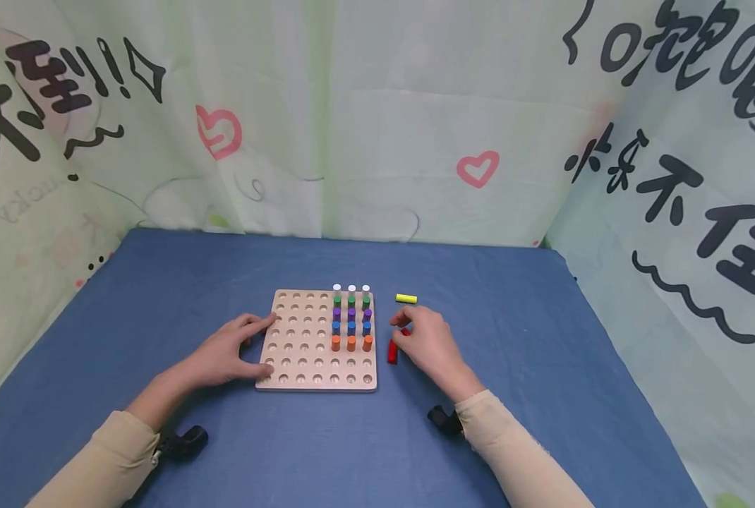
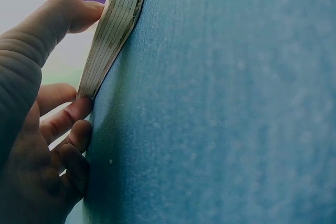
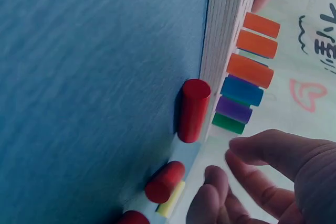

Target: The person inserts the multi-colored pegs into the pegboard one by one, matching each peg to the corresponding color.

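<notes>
A square wooden pegboard (image 1: 301,388) lies on the blue cloth, with short rows of white, green, purple, blue and orange pegs (image 1: 351,343) upright in its right-hand columns. My left hand (image 1: 221,353) rests at the board's left edge, thumb and fingertips touching it and spread apart. Just right of the board, my right hand (image 1: 427,346) hovers over loose red pegs (image 1: 393,351), partly covering them in the head view. Nothing shows between its bent fingers. In the right wrist view, one red peg (image 3: 193,111) lies close beside the board, with two more red ones farther along.
A yellow peg (image 1: 406,298) lies on the cloth beyond the right hand. Several holes at the left and front of the board hold no pegs. Printed curtains (image 1: 390,127) hang behind and at both sides of the blue-covered table (image 1: 530,317).
</notes>
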A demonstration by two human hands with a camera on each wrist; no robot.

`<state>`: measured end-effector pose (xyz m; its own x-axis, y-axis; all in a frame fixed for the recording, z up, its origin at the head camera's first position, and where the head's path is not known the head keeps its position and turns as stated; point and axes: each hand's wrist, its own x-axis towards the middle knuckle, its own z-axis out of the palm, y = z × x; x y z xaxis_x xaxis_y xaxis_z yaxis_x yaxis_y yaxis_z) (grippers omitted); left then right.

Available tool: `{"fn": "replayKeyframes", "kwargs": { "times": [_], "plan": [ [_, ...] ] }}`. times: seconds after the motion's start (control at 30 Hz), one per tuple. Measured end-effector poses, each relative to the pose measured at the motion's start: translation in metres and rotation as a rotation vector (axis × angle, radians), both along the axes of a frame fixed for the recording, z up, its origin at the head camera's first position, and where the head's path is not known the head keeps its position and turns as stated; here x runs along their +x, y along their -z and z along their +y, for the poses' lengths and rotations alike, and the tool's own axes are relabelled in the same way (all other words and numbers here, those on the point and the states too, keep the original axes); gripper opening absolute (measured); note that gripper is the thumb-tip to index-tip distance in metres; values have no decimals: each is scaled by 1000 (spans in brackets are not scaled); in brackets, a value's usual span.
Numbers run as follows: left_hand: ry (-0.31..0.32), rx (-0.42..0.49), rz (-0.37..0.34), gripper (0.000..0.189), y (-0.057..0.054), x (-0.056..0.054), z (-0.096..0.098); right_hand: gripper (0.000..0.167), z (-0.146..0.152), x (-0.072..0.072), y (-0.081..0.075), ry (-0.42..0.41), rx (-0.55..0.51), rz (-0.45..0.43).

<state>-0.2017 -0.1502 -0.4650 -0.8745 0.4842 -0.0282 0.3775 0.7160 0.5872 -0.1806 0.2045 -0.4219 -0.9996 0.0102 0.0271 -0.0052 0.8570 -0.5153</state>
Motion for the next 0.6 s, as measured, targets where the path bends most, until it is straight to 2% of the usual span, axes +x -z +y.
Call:
{"fn": "replayKeyframes", "kwargs": {
  "times": [0.37,0.6],
  "plan": [
    [-1,-5,12,95,-2,1,1,23,9,1,6,2,144,-43],
    [-6,-9,8,95,-1,1,1,24,12,-2,10,-8,121,-80]
  ]
}}
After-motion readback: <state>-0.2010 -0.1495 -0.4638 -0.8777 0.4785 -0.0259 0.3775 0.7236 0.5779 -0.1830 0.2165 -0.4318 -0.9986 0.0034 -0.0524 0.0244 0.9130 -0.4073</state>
